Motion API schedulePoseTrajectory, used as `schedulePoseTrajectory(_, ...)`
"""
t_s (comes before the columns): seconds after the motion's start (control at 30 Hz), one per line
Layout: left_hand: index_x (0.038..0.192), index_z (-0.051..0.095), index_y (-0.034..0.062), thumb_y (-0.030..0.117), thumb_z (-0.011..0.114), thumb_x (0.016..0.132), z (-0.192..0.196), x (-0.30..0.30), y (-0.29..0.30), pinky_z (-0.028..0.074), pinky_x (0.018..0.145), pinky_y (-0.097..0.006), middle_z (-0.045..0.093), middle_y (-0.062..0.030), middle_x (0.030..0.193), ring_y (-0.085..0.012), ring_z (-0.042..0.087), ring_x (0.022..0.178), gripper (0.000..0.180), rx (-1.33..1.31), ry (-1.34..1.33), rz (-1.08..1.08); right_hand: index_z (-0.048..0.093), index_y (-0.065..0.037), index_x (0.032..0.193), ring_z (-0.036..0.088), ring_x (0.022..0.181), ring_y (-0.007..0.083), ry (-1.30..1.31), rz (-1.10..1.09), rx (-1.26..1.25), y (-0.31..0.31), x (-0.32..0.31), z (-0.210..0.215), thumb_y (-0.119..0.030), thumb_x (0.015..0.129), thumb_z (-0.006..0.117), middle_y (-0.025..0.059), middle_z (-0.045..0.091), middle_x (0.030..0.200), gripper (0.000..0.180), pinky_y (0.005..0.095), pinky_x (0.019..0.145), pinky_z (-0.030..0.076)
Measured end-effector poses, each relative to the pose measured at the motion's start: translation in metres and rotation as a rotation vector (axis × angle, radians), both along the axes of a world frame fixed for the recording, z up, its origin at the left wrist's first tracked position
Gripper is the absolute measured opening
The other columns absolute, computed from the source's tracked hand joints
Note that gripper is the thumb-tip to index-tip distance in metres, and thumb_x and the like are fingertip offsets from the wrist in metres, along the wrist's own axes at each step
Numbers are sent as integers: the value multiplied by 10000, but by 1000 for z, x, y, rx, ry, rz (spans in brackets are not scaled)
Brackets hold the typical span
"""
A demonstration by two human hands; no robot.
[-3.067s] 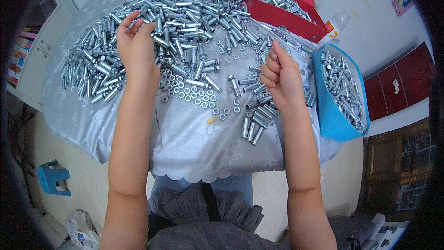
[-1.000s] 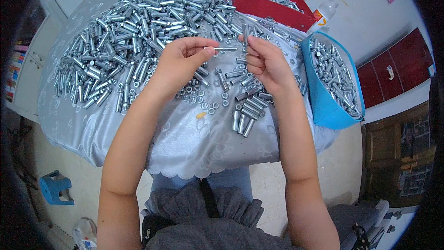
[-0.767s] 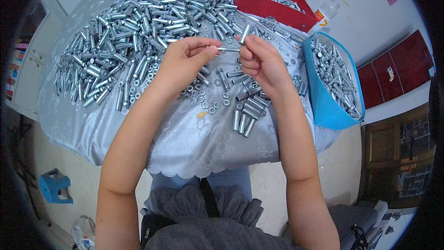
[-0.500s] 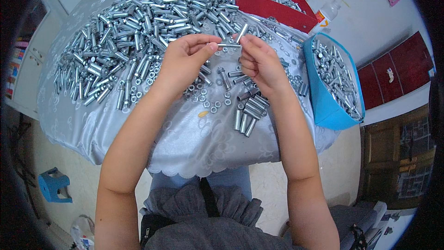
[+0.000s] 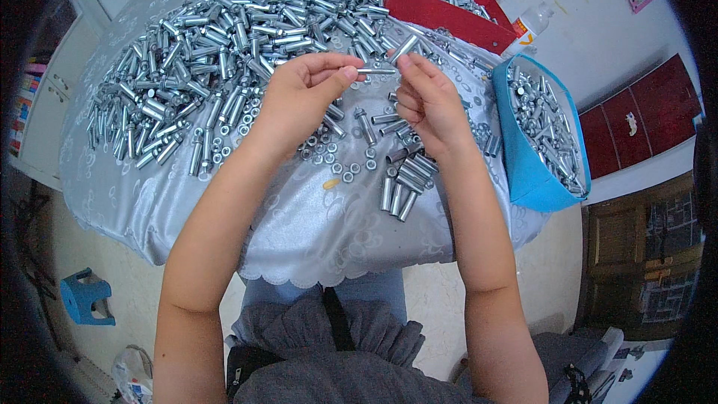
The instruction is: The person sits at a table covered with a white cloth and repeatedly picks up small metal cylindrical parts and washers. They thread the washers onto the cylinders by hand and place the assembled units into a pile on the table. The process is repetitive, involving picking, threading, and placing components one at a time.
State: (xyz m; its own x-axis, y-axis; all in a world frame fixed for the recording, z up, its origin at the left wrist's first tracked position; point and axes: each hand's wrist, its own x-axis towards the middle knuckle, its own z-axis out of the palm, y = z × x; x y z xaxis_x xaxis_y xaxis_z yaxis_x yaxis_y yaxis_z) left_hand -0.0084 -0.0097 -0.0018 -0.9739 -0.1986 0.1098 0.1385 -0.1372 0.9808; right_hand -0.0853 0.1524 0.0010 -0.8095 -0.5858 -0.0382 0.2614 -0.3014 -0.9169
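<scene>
Between the thumb and fingers of my left hand is a thin bolt, lying level and pointing right. My right hand pinches a shiny metal sleeve, which tilts up and to the right above the bolt. The bolt's right end comes close to my right fingertips; whether it touches them I cannot tell. Beneath and between my hands lie hex nuts, flat washers and a cluster of loose sleeves. A large heap of expansion bolts spreads beyond my left hand.
At the far right stands a red box of bolts, and nearer a blue fabric bin full of them. A plastic bottle is behind the bin. A silvery tablecloth covers the table. A blue stool stands at lower left.
Both hands have shifted slightly right, the right one a little more. The sleeve in my right hand leans further to the right, and more of the bolt shows between my hands.
</scene>
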Motion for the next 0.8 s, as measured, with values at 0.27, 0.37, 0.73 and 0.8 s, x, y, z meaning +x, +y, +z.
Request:
schedulePoseTrajectory(0.27, 1014, 596, -28, 100, 568, 842, 6, 2, -1, 447, 765, -206, 640, -85, 913, -102, 590, 847, 216, 0, 6, 50, 548, -64, 1006, 236, 433, 13, -4, 16, 17, 0, 4, 4, -177, 887, 517, -86, 285, 550, 167, 175, 386, 186)
schedulePoseTrajectory(0.37, 1020, 600, -22, 115, 570, 844, 6, 2, -1, 448, 757, -204, 642, -77, 906, -96, 586, 842, 225, 16, 11, 64, 578, -45, 983, 289, 411, 4, 36, -16, 13, 0, 3, 1, -160, 840, 590, -88, 383, 546, 184, 178, 367, 191)
schedulePoseTrajectory(0.73, 1005, 629, -13, 189, 609, 829, -11, -2, 7, 448, 554, -198, 646, -57, 823, -61, 560, 612, 268, -142, 100, -18, 638, -36, 895, 354, 496, -12, 635, -145, 340, -9, 18, -5, -99, 750, 679, -87, 467, 593, 164, 162, 438, 265)
schedulePoseTrajectory(0.8, 981, 639, -14, 188, 619, 821, -7, 1, 8, 447, 555, -192, 643, -56, 798, -60, 562, 611, 258, -98, 61, -58, 646, -42, 879, 349, 495, -6, 689, -178, 401, -8, 18, -6, -111, 745, 682, -84, 449, 574, 155, 173, 438, 264)
